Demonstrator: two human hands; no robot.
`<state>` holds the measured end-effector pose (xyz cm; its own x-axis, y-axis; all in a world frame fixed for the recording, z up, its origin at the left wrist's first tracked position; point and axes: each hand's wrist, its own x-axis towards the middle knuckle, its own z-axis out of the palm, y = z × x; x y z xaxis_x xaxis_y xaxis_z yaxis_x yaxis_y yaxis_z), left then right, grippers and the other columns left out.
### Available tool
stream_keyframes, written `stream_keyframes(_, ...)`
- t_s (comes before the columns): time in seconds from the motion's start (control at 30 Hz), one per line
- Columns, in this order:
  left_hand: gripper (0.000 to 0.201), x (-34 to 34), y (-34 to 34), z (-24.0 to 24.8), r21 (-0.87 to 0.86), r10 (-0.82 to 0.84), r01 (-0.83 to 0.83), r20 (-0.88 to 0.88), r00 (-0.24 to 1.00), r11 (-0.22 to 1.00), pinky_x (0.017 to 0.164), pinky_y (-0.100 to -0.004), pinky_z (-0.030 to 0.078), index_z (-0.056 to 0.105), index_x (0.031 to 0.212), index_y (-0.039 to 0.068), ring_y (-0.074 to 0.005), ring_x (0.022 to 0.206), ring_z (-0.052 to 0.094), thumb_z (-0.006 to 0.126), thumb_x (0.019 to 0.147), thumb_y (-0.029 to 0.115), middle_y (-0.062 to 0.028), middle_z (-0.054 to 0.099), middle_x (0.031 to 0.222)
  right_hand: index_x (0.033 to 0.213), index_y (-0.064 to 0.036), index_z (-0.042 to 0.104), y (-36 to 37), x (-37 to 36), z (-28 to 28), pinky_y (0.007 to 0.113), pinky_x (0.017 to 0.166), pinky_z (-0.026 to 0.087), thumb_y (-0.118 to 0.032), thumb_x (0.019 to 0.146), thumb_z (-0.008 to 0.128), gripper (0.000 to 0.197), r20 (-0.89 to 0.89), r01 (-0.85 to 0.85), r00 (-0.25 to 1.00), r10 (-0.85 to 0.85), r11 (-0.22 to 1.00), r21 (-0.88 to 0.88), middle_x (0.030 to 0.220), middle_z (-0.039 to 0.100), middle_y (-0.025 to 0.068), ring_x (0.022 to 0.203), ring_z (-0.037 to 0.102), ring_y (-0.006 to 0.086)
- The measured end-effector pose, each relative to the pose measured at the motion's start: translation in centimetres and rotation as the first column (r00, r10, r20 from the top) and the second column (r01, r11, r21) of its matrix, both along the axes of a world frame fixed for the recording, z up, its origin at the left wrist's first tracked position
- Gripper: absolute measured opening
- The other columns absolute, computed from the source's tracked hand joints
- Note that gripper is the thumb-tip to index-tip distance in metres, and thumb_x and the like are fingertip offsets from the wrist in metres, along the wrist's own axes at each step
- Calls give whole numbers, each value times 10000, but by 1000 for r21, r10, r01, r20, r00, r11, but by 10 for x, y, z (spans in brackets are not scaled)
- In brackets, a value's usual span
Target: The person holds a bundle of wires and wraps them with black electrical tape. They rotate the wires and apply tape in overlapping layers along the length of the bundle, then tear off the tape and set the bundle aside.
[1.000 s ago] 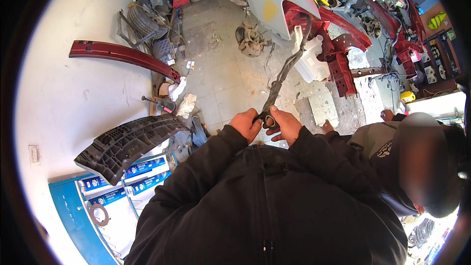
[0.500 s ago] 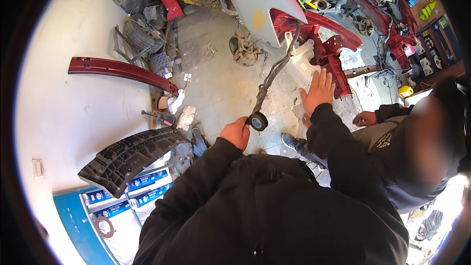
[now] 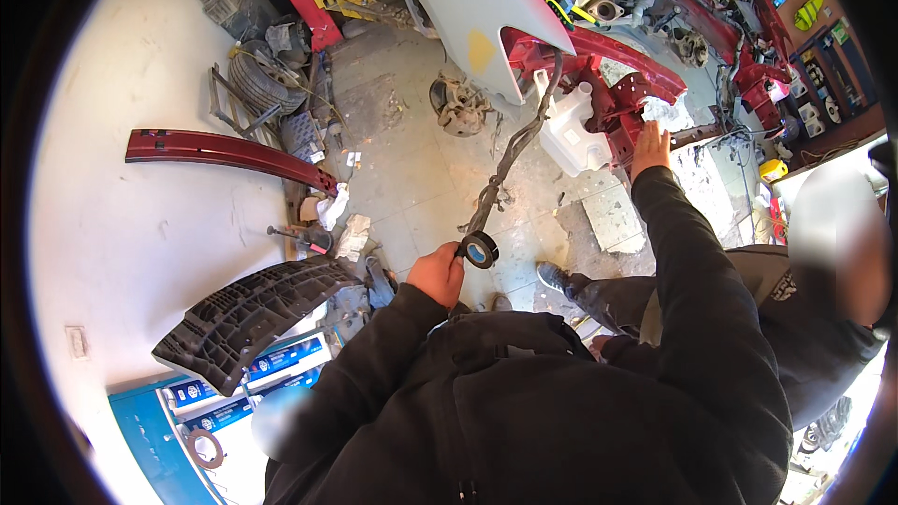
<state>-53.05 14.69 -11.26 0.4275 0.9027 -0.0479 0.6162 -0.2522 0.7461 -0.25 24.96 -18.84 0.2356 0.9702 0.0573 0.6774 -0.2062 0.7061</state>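
Note:
My left hand [image 3: 437, 273] is closed round the near end of a dark taped wiring harness [image 3: 513, 154]. At its fingertips is a roll of black tape [image 3: 481, 250] with a blue core. The harness runs up and away to the grey fender [image 3: 468, 33] of a partly stripped red car. My right hand [image 3: 651, 148] reaches out to the right with fingers stretched, beside the red front frame [image 3: 621, 122]; whether it touches the metal I cannot tell. A white plastic reservoir [image 3: 567, 136] hangs between harness and frame.
A co-worker [image 3: 730, 318] is close on my right, a leg stretched towards my front. On the left are a red bumper beam [image 3: 224, 151], a black plastic bumper part [image 3: 248, 318] and a blue shelf [image 3: 154, 430]. A wheel hub [image 3: 458, 105] lies on the floor ahead.
My right hand has moved right and farther out, from beside the reservoir to the red frame. My left hand, with harness and tape, has shifted slightly left and nearer. The co-worker's hand has drawn back.

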Motion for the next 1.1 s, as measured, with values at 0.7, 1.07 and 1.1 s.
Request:
stream_keyframes(0.7, 276, 2, 2, 16, -24, -2, 0, -92, 996, 1000, 786, -569, 563, 668, 1266, 7, -509, 895, 714, 614, 1055, 178, -287, 737, 937, 1691, -21, 389, 60, -91, -23, 560, 1355, 190, -266, 1040, 492, 703, -372, -209, 893, 252, 966, 151, 1810, 285, 181, 1687, 221, 370)
stream_keyframes(1.07, 278, -2, 7, 23, 12, -34, 36, -106, 994, 999, 784, -560, 562, 657, 1270, 1, -512, 902, 709, 612, 1060, 178, -288, 735, 955, 1702, -21, 389, 64, -9, 11, 448, 1379, 99, -310, 1130, 383, 641, -270, 620, -761, 591, 784, -30, 1811, 319, 137, 1704, 210, 264)
stream_keyframes(1.1, 275, -2, 7, 23, 6, -31, 31, -116, 993, 999, 785, -558, 563, 659, 1266, 1, -511, 906, 710, 610, 1061, 177, -288, 735, 960, 1701, -20, 391, 64, -10, 13, 448, 1379, 103, -312, 1129, 385, 642, -277, 615, -766, 580, 786, -56, 1811, 320, 139, 1703, 214, 263)
